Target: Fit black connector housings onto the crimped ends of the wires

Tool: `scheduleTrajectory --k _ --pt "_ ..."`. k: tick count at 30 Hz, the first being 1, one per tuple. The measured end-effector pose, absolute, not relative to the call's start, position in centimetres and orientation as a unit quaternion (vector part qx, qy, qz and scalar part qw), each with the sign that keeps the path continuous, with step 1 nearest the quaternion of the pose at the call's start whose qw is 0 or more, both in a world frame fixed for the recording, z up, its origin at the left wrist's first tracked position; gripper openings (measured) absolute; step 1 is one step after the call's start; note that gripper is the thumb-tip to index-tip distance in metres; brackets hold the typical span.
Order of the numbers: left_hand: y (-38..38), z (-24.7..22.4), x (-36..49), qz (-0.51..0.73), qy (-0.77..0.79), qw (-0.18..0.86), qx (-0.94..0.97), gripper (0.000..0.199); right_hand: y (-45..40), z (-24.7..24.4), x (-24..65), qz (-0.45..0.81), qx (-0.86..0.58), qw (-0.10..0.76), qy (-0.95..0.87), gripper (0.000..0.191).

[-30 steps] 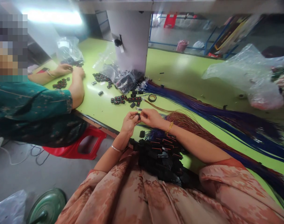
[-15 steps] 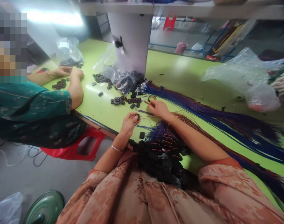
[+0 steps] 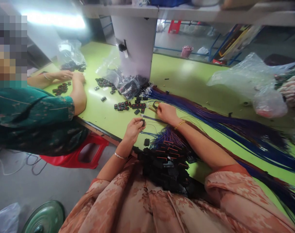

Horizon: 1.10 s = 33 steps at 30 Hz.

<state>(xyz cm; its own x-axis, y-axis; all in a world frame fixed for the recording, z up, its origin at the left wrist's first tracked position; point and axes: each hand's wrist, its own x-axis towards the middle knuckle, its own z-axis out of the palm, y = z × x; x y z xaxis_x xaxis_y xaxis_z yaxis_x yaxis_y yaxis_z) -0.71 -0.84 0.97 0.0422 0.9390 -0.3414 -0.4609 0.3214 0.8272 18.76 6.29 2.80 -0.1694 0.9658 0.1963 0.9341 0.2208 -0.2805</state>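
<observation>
Between the fingertips of my left hand [image 3: 133, 128] is a small black connector [image 3: 143, 123], with a thin wire beside it. My right hand [image 3: 167, 113] is closed over the brown wires [image 3: 152, 108]; what its fingers pinch is too small to make out. A separate black connector [image 3: 147, 141] lies just below my left hand. Black connectors with red parts [image 3: 123, 104] lie in a group beyond both hands. Purple and blue wires [image 3: 165, 137] run into a pile of black housings [image 3: 167, 165] at the table edge before me.
A person in a green sleeve [image 3: 40, 103] works at the left, beside a red stool [image 3: 89, 152]. Long wire bundles [image 3: 210, 126] stretch across the green table [image 3: 181, 71] to the right. Clear plastic bags [image 3: 264, 90] and a bag of black parts [image 3: 130, 88] lie on it.
My right hand has shifted slightly right, away from the connector group, and its fingers look more curled. My left hand still holds the black connector. The view has shifted slightly.
</observation>
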Motion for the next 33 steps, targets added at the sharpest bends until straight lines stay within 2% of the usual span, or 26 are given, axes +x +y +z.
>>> scheduleTrajectory --k 6,10,21,33 --pt "-0.8 1.1 -0.3 0.527 0.438 0.682 0.256 0.022 6.0 4.5 16.4 0.193 -0.504 0.310 -0.783 0.014" --pt "-0.7 0.8 -0.2 0.542 0.414 0.692 0.238 0.021 4.8 5.3 15.2 0.282 -0.444 0.354 -0.773 0.013" --pt "-0.5 0.6 -0.1 0.543 0.378 0.726 0.188 0.017 2.0 4.2 16.2 0.284 -0.465 0.298 -0.784 0.015" --pt "-0.6 0.6 -0.4 0.533 0.379 0.728 0.207 0.017 2.1 4.1 15.9 0.216 -0.464 0.274 -0.814 0.015"
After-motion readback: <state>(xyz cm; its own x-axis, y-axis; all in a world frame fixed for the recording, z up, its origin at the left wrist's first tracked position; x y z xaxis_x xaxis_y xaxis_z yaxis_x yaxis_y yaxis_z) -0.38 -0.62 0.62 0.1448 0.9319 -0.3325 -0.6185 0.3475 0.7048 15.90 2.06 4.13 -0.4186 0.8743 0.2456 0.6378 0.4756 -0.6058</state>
